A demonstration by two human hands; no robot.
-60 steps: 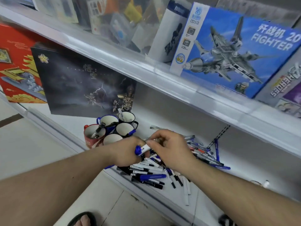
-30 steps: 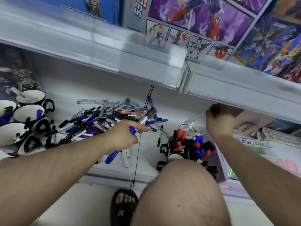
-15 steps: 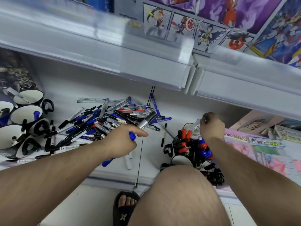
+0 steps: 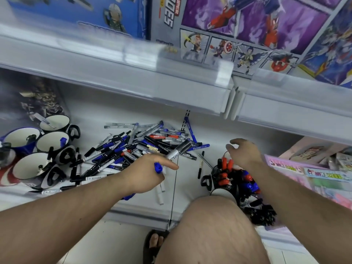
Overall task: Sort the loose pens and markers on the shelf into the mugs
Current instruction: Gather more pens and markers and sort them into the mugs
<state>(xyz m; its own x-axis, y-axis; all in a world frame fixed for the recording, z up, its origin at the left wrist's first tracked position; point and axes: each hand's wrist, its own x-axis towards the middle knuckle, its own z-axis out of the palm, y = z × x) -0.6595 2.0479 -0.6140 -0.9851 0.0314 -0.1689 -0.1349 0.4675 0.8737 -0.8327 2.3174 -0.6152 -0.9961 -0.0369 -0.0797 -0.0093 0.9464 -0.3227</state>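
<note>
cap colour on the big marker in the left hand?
Grey cap on the marker held by the left hand; head view, the only one.

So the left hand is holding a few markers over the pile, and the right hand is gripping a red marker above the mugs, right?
Not quite. In the head view the right hand holds nothing; its fingers hang loosely open above the black mugs filled with red and blue markers. The left hand does hold a few markers over the loose pile of pens.

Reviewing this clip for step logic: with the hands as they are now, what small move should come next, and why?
Probably pass a marker from the left hand to the right hand. The left grips several markers, while the right hangs open and empty over the mugs of red and blue markers.
</note>
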